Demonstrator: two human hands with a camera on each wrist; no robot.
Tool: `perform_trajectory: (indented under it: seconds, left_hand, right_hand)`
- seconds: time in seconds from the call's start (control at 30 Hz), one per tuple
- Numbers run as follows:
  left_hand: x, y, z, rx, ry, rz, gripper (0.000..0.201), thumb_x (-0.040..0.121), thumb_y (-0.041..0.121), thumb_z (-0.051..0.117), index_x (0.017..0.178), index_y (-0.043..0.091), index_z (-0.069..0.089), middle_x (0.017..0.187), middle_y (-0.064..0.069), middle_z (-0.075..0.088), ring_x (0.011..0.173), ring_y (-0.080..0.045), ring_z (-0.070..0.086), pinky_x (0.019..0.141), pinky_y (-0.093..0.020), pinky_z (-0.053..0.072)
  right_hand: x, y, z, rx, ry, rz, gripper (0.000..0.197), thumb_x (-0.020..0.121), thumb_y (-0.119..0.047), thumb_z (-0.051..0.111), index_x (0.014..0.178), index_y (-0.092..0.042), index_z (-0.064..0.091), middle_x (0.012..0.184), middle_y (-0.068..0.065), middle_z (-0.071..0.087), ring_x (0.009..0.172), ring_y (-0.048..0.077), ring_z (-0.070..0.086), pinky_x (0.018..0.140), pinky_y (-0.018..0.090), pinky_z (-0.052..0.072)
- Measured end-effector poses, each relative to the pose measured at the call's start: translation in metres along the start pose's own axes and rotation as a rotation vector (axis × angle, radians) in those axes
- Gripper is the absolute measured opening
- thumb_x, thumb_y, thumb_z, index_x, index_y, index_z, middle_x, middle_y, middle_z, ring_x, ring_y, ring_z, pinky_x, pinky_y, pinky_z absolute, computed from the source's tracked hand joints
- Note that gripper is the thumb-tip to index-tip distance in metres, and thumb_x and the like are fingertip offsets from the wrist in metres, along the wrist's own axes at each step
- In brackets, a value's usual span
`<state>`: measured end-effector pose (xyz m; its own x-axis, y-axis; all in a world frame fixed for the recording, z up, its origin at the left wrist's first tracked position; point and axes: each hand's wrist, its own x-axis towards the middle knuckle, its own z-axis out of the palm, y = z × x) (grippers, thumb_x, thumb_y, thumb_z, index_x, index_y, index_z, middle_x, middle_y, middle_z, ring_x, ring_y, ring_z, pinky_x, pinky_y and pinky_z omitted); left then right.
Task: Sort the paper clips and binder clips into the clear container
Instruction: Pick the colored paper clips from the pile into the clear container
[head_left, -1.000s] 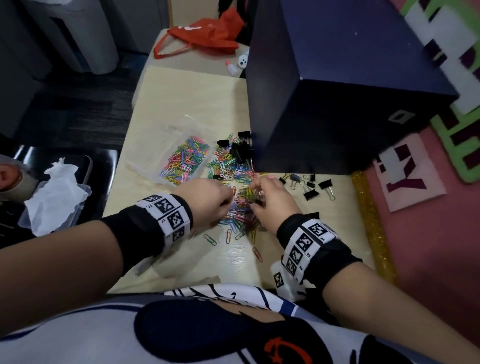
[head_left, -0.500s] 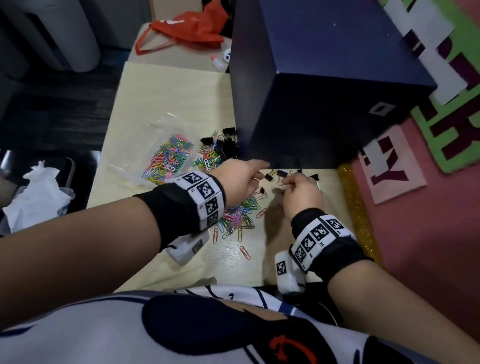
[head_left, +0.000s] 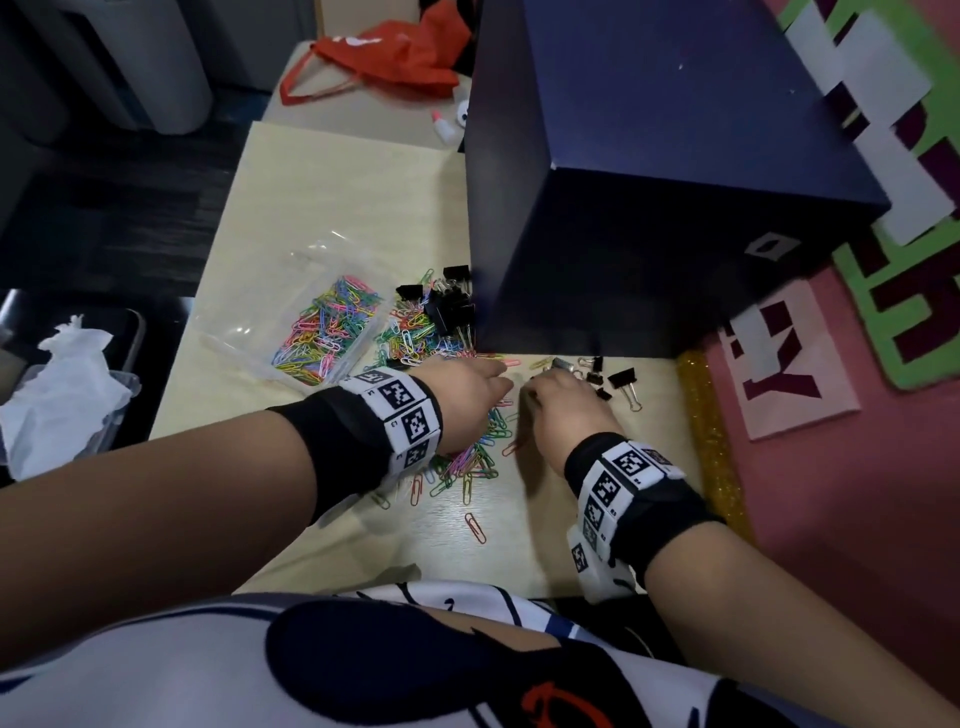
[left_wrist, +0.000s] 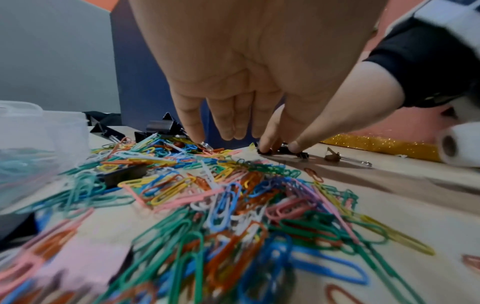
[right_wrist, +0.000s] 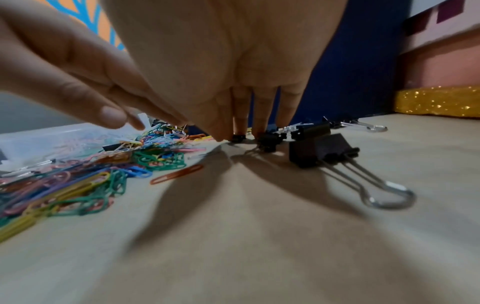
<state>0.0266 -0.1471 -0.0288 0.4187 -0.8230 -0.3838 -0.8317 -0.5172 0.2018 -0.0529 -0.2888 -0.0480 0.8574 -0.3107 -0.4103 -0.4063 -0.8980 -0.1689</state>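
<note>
Pale wooden table against a pink wall, crowded at the far right by a big navy box. Compared with half a second back: both hands reaching a little farther toward the foot of the box, the left now close beside the right rather than set behind it. Left hand stretched over the loose heap of coloured paper clips, fingers straight and pointing down, tips just at the far edge of the heap, gripping nothing. Right hand lowered among the small black binder clips by the box, fingertips pressed onto them; whether any clip is truly pinched cannot be told. Larger binder clip lying just right of those fingers, wire handles toward the camera. Clear container standing left of the heap, already part filled with coloured paper clips, untouched by either hand. More black binder clips bunched at the box's near left corner. Crumpled white tissue off the table's left side.
</note>
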Motion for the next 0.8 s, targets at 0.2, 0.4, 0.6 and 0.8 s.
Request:
perform_trajectory:
  seconds: [0.2,0.4,0.6,0.8]
  left_hand:
    - [0.019,0.009,-0.006,0.022,-0.118,-0.083,0.065,0.096,0.027,0.042,0.152,0.02,0.01,0.161,0.003,0.005,0.144,-0.022,0.021,0.115,-0.043,0.024]
    - [0.025,0.01,-0.003,0.024,-0.132,-0.08,0.066,0.095,0.029,0.043,0.152,0.017,0.011,0.158,0.004,0.014,0.142,-0.022,0.025,0.113,-0.045,0.024]
    - [0.01,0.005,0.008,0.055,-0.101,0.037,0.053,0.093,0.028,0.043,0.145,0.02,0.033,0.148,0.002,0.035,0.132,-0.022,0.04,0.106,-0.046,0.034]
    - [-0.01,-0.02,0.009,-0.064,0.121,-0.033,0.045,0.086,0.027,0.049,0.131,0.026,0.049,0.136,0.0,0.042,0.121,-0.025,0.046,0.096,-0.045,0.044]
  right_hand:
    - [-0.006,0.01,0.011,0.045,0.058,-0.048,0.043,0.089,-0.006,0.047,0.13,-0.019,0.052,0.127,0.007,0.044,0.12,0.025,0.04,0.1,0.031,0.039]
    - [0.001,0.015,0.004,-0.017,0.067,0.047,0.032,0.09,-0.012,0.05,0.121,-0.014,0.057,0.127,0.005,0.044,0.118,0.024,0.044,0.096,0.032,0.044]
    - [0.011,0.0,-0.014,0.033,0.078,0.001,0.05,0.089,-0.01,0.044,0.139,-0.013,0.04,0.141,0.008,0.039,0.13,0.027,0.036,0.107,0.035,0.032]
    - [0.006,-0.025,-0.006,-0.013,-0.029,-0.142,0.048,0.083,-0.003,0.047,0.129,-0.018,0.047,0.134,0.003,0.039,0.123,0.025,0.039,0.103,0.035,0.038]
